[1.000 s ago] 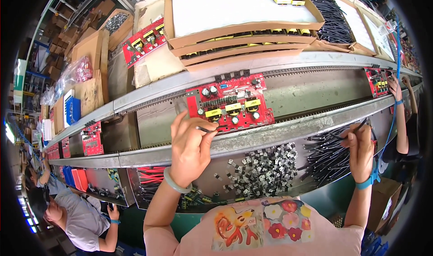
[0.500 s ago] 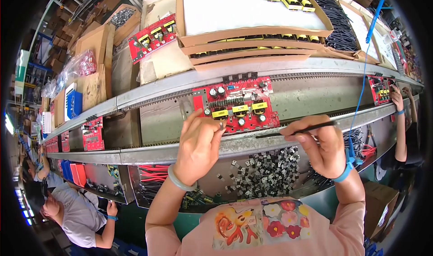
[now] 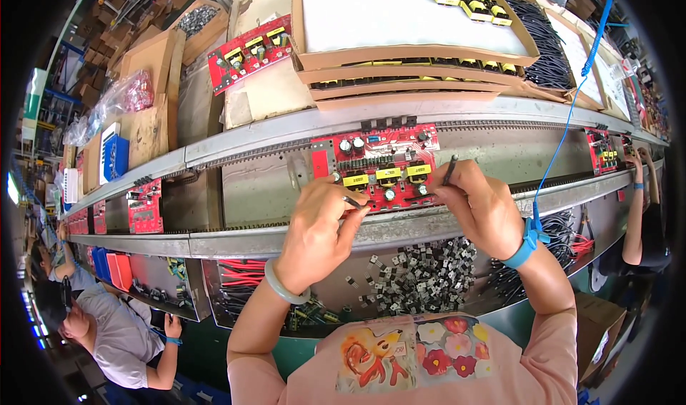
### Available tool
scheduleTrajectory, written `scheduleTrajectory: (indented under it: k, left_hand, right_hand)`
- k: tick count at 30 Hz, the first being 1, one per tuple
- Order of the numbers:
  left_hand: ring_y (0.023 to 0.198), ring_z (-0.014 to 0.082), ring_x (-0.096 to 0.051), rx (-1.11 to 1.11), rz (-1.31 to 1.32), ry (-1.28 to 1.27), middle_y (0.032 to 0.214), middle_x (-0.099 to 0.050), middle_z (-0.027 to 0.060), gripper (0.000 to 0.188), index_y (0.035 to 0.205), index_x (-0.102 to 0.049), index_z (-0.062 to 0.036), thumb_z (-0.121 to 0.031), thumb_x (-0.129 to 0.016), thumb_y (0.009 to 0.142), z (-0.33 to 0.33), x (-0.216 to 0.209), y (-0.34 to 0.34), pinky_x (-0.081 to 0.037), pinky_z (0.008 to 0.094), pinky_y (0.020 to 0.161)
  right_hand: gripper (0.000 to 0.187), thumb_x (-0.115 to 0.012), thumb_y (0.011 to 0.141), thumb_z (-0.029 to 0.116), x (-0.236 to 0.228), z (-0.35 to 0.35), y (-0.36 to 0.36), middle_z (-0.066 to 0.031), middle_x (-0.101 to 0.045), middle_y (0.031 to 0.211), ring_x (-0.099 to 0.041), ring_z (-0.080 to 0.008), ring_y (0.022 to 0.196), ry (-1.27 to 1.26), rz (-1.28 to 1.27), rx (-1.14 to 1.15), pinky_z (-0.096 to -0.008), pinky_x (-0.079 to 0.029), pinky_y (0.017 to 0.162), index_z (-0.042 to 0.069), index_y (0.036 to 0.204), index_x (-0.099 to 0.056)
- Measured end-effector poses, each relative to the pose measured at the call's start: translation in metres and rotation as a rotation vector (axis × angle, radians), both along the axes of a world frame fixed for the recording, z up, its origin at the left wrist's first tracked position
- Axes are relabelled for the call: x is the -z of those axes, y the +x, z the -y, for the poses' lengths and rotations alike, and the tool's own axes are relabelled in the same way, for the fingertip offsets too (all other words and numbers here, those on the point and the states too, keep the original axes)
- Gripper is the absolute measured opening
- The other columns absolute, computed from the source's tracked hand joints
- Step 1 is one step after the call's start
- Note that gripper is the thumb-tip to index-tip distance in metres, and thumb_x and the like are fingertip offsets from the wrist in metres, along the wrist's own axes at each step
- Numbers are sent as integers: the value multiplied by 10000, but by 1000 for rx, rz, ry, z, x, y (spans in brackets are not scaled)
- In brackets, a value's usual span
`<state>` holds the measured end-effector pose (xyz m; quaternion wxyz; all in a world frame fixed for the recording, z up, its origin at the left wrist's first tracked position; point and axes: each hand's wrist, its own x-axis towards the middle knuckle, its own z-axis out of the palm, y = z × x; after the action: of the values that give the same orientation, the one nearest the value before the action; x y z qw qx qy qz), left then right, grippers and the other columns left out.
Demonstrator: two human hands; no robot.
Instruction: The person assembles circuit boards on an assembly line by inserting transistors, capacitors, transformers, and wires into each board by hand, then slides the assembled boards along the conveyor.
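A red circuit board [image 3: 322,163] with yellow-wrapped transformers [image 3: 387,176] and round capacitors lies on the conveyor rail in front of me. My left hand [image 3: 314,223] is at its near left edge, fingers pinched on a small dark part [image 3: 354,203] whose kind I cannot make out. At the near right corner, my right hand [image 3: 482,208] is closed around a slim black tool [image 3: 451,169]. The tool's upper end sticks up past the fingers; its lower end is mostly hidden by the hand, low over the board's near edge.
Below the rail lie a heap of black three-legged components [image 3: 421,276], red wires [image 3: 243,273] and black cables [image 3: 504,280]. Stacked cardboard trays [image 3: 414,55] of transformers stand beyond. A coiled blue cord [image 3: 564,141] runs to my right wristband. Co-workers sit left [image 3: 118,333] and right [image 3: 636,212].
My right hand has moved left onto the board's near right corner, and its black tool has turned from nearly level to steeper. My left hand has shifted slightly right, still pinching the dark part.
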<state>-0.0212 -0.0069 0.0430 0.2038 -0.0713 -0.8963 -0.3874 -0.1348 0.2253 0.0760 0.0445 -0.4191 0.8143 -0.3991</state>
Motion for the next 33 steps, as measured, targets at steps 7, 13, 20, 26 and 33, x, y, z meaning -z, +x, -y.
scheduleTrajectory:
  k: [7,13,20,26,33]
  left_hand:
    - [1034,340,-627,9,-11,-101,1118,-658,139,294,1087,-666,-13,81,-697,810,-2,-2,-9,-525,439,924]
    - [1044,263,-636,-77,-298,-576,1104,-655,82,344,1093,-721,-15,-48,-668,755,35,-8,-40,-554,394,866]
    - [912,299,-667,-73,-120,-293,952,-668,115,292,969,-704,8,147,-638,720,57,24,-52,-565,381,772]
    - [837,301,-689,-84,-1,61,937,-663,139,201,961,-681,19,166,-620,838,58,38,-61,-556,361,710]
    - [841,276,-696,-78,-1,82,910,-678,124,174,949,-684,7,132,-671,828,60,43,-61,-551,341,742]
  right_hand:
    - [219,-729,858,32,10,43,-15,-189,-667,828,-660,-421,743,14,-85,-85,-461,-516,622,-7,1007,-573]
    - [203,-709,843,34,26,73,-20,-214,-637,870,-650,-433,840,127,-104,-212,-497,-522,697,-19,966,-557]
    - [175,-646,833,16,26,82,-21,-230,-638,893,-675,-429,817,235,-162,-250,-487,-557,689,-38,967,-548]
    - [214,-596,808,-14,31,87,-24,-247,-639,952,-700,-409,803,294,-219,-280,-453,-593,681,-63,1013,-559]
    - [183,-687,845,27,36,89,-22,-222,-617,947,-665,-417,801,298,-212,-233,-478,-549,676,-35,958,-556]
